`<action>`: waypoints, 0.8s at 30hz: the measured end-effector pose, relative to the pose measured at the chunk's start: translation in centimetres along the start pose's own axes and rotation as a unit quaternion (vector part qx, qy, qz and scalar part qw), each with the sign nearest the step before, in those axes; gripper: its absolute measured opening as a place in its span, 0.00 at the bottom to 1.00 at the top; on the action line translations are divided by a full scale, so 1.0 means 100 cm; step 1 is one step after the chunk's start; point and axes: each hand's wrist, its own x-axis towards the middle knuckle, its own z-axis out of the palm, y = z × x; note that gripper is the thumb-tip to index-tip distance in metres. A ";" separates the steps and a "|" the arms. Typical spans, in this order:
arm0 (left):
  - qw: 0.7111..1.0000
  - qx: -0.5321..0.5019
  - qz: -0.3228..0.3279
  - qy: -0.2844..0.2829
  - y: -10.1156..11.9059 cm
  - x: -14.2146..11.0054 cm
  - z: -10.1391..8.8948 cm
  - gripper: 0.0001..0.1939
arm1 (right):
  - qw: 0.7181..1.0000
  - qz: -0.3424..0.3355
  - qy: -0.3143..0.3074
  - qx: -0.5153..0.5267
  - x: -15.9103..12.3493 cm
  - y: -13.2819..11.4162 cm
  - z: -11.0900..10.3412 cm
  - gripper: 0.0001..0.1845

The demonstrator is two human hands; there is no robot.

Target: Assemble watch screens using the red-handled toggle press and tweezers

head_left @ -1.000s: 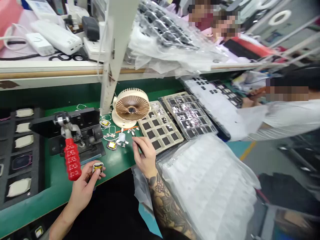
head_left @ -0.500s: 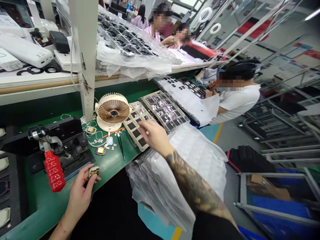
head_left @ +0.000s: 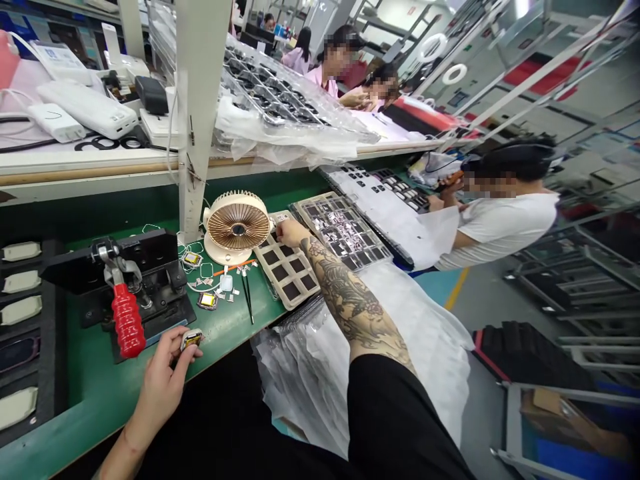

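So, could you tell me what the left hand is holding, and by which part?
The left hand pinches a small yellow-centred module by its edges, between thumb and fingers.

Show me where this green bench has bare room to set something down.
The green mat is bare between the tweezers and the left hand, and in a strip between the red-handled toggle clamp and the black foam tray. It is crowded around the fan, where wires and small metal parts lie.

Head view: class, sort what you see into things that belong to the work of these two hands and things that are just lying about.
In use: left hand holding a small rectangular module with a yellow face; right hand at a tray of dark square pockets.

Lying about: desk fan; tweezers; red-handled toggle clamp.
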 end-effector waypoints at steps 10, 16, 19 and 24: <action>0.990 0.115 0.074 -0.044 0.022 0.006 -0.003 0.12 | 0.939 -0.071 0.284 0.180 -0.141 -0.024 -0.007 0.12; 0.988 0.086 0.108 -0.065 0.040 0.013 0.003 0.10 | 0.844 -0.209 0.317 0.379 -0.253 -0.119 0.058 0.07; 0.988 0.093 0.102 -0.064 0.044 0.009 0.001 0.10 | 0.819 -0.198 0.295 0.450 -0.263 -0.160 0.093 0.12; 0.986 0.112 0.116 -0.028 0.047 0.001 0.000 0.09 | 0.790 -0.236 0.260 0.503 -0.248 -0.186 0.114 0.17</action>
